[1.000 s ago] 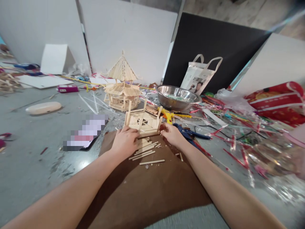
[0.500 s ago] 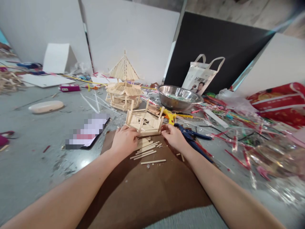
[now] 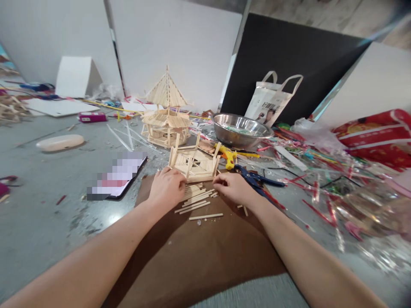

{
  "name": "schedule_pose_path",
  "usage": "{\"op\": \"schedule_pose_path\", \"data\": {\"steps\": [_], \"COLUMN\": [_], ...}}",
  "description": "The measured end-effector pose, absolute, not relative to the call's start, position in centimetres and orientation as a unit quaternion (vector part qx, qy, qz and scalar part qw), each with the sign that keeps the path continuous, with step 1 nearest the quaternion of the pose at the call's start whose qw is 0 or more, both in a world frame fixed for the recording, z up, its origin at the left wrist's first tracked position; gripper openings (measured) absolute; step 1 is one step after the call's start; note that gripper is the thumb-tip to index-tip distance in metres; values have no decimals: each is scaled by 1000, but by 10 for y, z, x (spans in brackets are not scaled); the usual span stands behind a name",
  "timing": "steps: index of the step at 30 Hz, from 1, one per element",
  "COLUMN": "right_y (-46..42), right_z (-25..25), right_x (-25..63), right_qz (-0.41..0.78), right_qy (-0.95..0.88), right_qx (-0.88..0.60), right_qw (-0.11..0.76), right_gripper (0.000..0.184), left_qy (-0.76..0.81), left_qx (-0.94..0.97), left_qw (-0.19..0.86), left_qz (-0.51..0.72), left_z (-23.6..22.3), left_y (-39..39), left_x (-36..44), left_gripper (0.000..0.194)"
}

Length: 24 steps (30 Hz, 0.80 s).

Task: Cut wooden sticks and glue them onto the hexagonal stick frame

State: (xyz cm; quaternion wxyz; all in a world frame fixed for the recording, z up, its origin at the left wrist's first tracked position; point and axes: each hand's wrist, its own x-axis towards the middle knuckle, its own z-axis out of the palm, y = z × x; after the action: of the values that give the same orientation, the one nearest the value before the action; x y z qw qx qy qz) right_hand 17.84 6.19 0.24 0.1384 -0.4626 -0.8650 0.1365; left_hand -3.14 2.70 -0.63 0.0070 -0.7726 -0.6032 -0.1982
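A hexagonal stick frame (image 3: 195,172), built of pale wooden sticks with short upright posts, sits on the brown mat (image 3: 205,261). At its front left corner is my left hand (image 3: 168,187), fingers curled in against its edge; the fingertips are partly hidden. My right hand (image 3: 231,187) hovers just off the frame's front right corner, close to the loose wooden sticks (image 3: 196,202), fingers loosely bent with a gap at the thumb and nothing visible in them. One separate stick (image 3: 206,217) lies nearer to me.
Behind the frame stands a stick pavilion (image 3: 167,113) with a pointed roof. To the right are a yellow glue gun (image 3: 229,157), blue-handled pliers (image 3: 257,177), a metal bowl (image 3: 240,133) and scattered plastic strips. A phone (image 3: 120,175) lies left of the mat.
My right hand has let go of the frame's right corner and shifted slightly down and left, towards the loose sticks. My left hand and the frame stay in place.
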Motion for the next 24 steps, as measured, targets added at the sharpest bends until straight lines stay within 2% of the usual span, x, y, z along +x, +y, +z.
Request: {"op": "schedule_pose_path", "data": {"steps": [4, 10, 18, 24], "right_y": [57, 60, 62, 65], "right_z": [6, 9, 10, 26], "right_x": [174, 180, 180, 185], "right_qz": [139, 139, 148, 151], "right_qy": [-891, -893, -897, -897], "right_qx": [-427, -426, -416, -415], "right_qw": [73, 28, -1, 22], "right_gripper": [16, 14, 13, 20], "left_qy": [-591, -544, -461, -463], "left_qx": [-781, -821, -876, -873], "left_qw": [22, 8, -19, -34], "left_qz": [-201, -173, -144, -147], "left_z": [-3, -1, -7, -8], "left_y": [24, 16, 11, 12], "left_x": [-30, -24, -19, -19], "left_gripper": [22, 19, 20, 20]}}
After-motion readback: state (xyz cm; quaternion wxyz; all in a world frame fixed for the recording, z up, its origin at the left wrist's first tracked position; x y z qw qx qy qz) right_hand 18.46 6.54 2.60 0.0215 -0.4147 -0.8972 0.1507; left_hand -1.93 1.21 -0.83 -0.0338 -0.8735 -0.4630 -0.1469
